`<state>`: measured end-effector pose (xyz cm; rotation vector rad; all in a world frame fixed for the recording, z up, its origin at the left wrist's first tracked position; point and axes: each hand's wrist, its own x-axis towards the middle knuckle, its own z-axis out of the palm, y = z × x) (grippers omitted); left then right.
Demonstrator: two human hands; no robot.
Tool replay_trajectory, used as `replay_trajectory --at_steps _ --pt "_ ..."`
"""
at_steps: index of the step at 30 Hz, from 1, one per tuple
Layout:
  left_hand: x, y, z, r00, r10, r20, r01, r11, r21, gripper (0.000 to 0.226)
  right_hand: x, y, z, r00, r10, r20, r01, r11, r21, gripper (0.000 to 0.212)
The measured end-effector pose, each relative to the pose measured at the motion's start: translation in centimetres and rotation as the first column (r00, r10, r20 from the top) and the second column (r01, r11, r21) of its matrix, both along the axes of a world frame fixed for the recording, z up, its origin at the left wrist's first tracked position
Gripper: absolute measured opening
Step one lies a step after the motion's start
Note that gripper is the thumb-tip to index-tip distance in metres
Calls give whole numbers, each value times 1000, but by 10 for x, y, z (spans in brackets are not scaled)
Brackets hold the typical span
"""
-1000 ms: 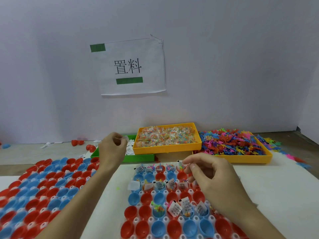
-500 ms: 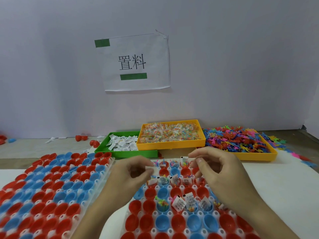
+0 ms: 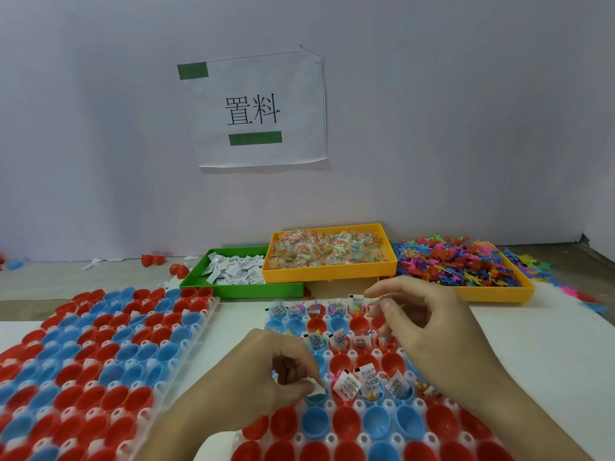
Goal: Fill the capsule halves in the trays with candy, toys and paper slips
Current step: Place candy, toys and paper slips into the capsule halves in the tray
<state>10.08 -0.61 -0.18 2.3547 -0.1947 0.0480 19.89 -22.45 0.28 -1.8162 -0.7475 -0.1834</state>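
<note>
Left tray of empty red and blue plastic capsule halves: unfilled stock. Left hand: fingertips pinching a white printed paper slip over a blue half in the centre tray, apparently to seat it. Right hand: fingers curled, seemingly holding spare slips; contents unclear. Green bin of slips behind, within reach.

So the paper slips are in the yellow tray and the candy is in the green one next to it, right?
Not quite, they're swapped. The head view shows the paper slips in the green tray, and the wrapped candy in the yellow tray next to it.
</note>
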Motion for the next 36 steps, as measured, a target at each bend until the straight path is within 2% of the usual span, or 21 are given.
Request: replay_trajectory --at_steps 7,12,20,28,32,36 --pt "2 -2 -3 999 11 40 -16 992 121 11 0 0 0 1000 -8 -6 8 1000 2 26" --pt "2 -2 -3 999 20 38 -25 992 123 15 0 1 0 1000 -12 -6 12 1000 -3 26" --pt "6 -1 -7 995 25 95 -32 997 76 6 1 -3 2 1000 -28 -6 28 1000 13 26" --pt "10 -4 -13 994 18 107 -30 993 112 7 11 -14 7 998 -59 -20 60 996 62 27" --pt "9 -1 -14 990 25 140 -37 996 84 13 27 -31 10 989 -149 -17 150 982 117 26" --pt "7 3 -14 988 36 147 -35 999 -11 28 53 -58 5 946 -320 -56 325 938 121 28"
